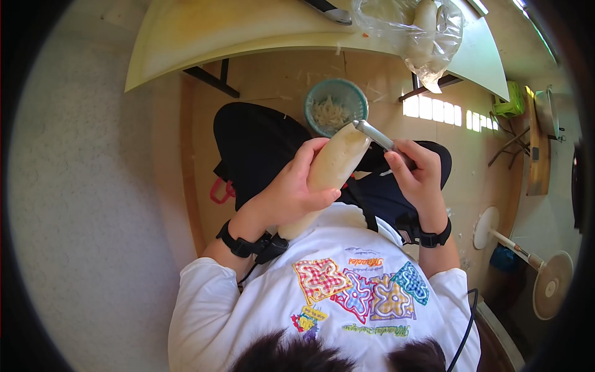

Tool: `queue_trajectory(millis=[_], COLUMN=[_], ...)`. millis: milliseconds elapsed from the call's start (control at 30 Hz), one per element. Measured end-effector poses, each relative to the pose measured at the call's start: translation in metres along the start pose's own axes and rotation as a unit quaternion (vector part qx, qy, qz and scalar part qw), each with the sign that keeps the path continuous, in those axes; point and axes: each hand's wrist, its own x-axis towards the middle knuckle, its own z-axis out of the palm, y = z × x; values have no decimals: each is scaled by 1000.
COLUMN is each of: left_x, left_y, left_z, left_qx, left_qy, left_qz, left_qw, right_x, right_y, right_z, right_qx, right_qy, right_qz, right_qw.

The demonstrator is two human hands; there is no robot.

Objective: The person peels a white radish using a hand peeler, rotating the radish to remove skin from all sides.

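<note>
Hands work close together over the person's lap: the left hand (pixel 291 192) is wrapped around the middle of a long white radish (pixel 331 170), fingers curled over its top and thumb along its side, holding it slanted with the lower end against the white shirt (pixel 347 279) and the upper end pointing away from the body. The right hand (pixel 416 167) is closed in a fist around the handle of a metal peeler (pixel 375 135), whose head touches the far tip of the radish, just ahead of the left fingers. Both wrists wear black bands. Just beyond the radish tip, on the floor between the knees, stands a green basket (pixel 316 93) holding pale shavings. Farther out from both hands a cream tabletop (pixel 204 31) spans the view; on it, beyond the right hand, lies a clear plastic bag (pixel 412 31) with more white radishes inside. Well off to the right of the right hand, a fan (pixel 551 285) lies on the floor.
</note>
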Motion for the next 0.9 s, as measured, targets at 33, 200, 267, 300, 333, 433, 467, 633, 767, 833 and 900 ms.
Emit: queue_trajectory(millis=[33, 200, 267, 300, 333, 433, 467, 633, 767, 833, 900], left_x=[0, 0, -1, -2, -2, -2, -2, -2, -6, -5, -7], left_y=[0, -3, -4, -4, -3, -3, -4, -15, -10, -2, -7], left_z=[0, -1, -2, -1, -2, -2, -2, -2, -2, -5, -8], left_qx=[-11, 21, 41, 26, 11, 11, 11, 19, 53, 10, 24], left_qy=[0, 7, 16, 12, 9, 8, 8, 28, 15, 24, 34], left_qz=[-3, 10, 18, 11, 5, 8, 8, 20, 86, 81, 66], left_qw=[1000, 1000, 999, 1000, 1000, 1000, 1000, 999, 995, 996, 997], right_x=[0, 1, 1, 1, 2, 2, 3, 3, 3, -1, -3], right_y=[1, 6, 8, 8, 7, 7, 7, 12, 38, 43, 46], right_z=[1, 3, 3, 3, 3, 4, 4, 5, 5, 5, 4], right_qx=[7, 36, 44, 44, 46, 53, 58, 68, 41, 50, 162], right_qy=[4, 11, 12, 13, 8, 2, 1, 8, 33, 38, 57], right_qz=[-2, 12, 12, 12, 16, 22, 24, 35, 112, 93, 135], right_qw=[1000, 999, 999, 999, 999, 998, 998, 997, 992, 994, 976])
